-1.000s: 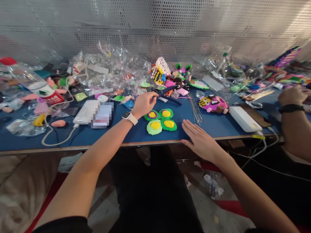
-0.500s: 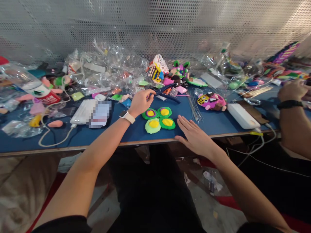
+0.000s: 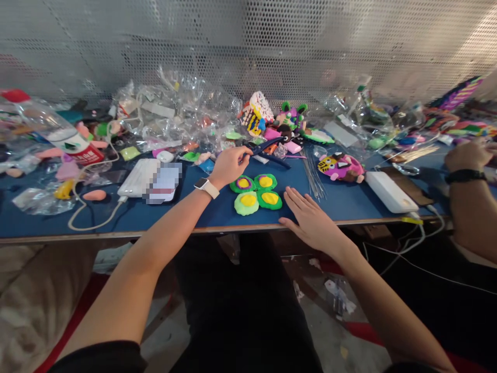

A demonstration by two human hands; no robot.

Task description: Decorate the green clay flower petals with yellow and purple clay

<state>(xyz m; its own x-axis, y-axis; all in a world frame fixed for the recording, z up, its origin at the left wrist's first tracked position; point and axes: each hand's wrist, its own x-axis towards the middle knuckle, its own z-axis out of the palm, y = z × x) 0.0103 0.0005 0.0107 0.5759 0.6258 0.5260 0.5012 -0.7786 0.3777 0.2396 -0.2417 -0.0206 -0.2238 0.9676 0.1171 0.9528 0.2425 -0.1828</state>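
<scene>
My left hand [image 3: 230, 167], with a watch on its wrist, is closed at the end of dark blue-handled pliers [image 3: 273, 152]; its fingers partly hide them. The handles spread apart to the right, over the table. Just below lies a flat clay piece [image 3: 258, 195] of four joined green lobes with yellow centres; the upper left lobe has a purple ring. My right hand [image 3: 309, 212] rests palm down at the table's front edge, right of the clay piece, fingers stretched out and holding nothing.
A phone [image 3: 166, 182] and white power bank [image 3: 140, 177] lie left, a bottle [image 3: 73, 142] beyond. Thin wires [image 3: 315, 176], a pink clay figure [image 3: 342, 168] and another power bank [image 3: 391, 191] lie right. Clear plastic packaging [image 3: 194, 106] fills the back. A co-worker's hand [image 3: 468, 153] is far right.
The view has shifted slightly, so the table's things appear a little further right. Both hands keep nearly the same place and pose.
</scene>
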